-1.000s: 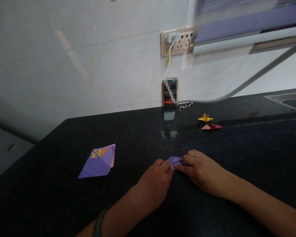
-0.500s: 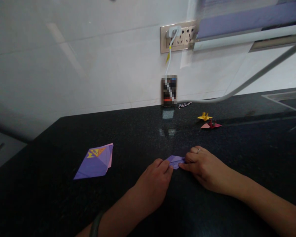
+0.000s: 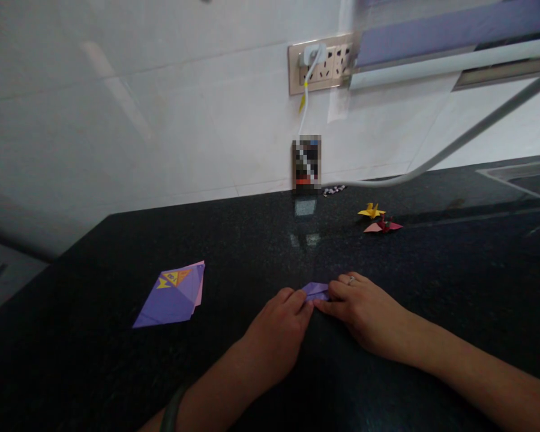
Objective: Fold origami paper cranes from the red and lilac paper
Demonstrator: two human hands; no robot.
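A small folded piece of purple origami paper [image 3: 315,290] lies on the dark speckled countertop [image 3: 234,252], between my two hands. My left hand [image 3: 284,327] pinches its left end, fingers closed over the edge. On the right end, my right hand [image 3: 357,306] has its fingers curled on the paper, with the thumb reaching along the near edge toward the left fingertips. The fingers cover both ends of the paper, so only its middle shows. A ring is on the right hand.
Left of my hands lies a stack of purple and pink paper [image 3: 171,300] with a yellow-orange label. Farther back sit a yellow paper crane [image 3: 371,210] and a red-pink paper crane [image 3: 389,225]. A blurred-out object [image 3: 306,163] leans on the wall beneath a socket panel [image 3: 328,65].
My right hand has slid left along the purple paper, its thumb now close to my left fingertips. Less of the paper shows. My left hand has hardly moved.
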